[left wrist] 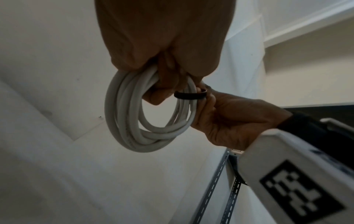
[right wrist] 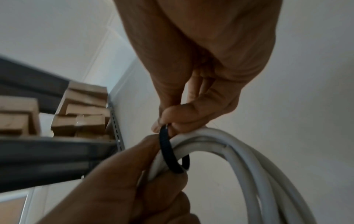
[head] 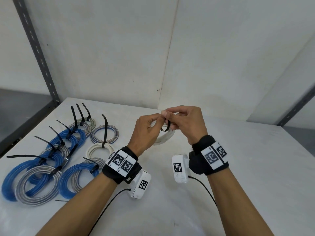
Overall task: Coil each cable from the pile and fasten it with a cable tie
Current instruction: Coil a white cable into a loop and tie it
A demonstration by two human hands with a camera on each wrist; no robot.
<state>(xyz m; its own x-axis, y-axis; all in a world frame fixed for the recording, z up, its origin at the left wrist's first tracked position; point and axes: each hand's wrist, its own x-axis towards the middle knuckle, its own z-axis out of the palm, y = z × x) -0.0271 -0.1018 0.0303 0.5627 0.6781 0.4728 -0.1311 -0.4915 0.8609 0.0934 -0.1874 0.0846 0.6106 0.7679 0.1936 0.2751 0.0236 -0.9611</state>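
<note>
Both hands [head: 170, 121] pinch a black cable tie [head: 166, 127] looped around the white cable coil [left wrist: 134, 121]; loosening either pinch might let the turns spring apart.

A white table [head: 204, 193] carries the things. On its left part lies a group of coiled cables, each bound with a black cable tie whose tail sticks out. Blue coils [head: 10, 178] and grey coils [head: 34, 184] overlap one another along the left edge. Just right of them lie a blue-and-grey coil [head: 104, 133] and, nearer, a white coil [head: 99, 150], touching or nearly so. A loose black cable tie [head: 62, 200] lies at the near edge of the group.
</note>
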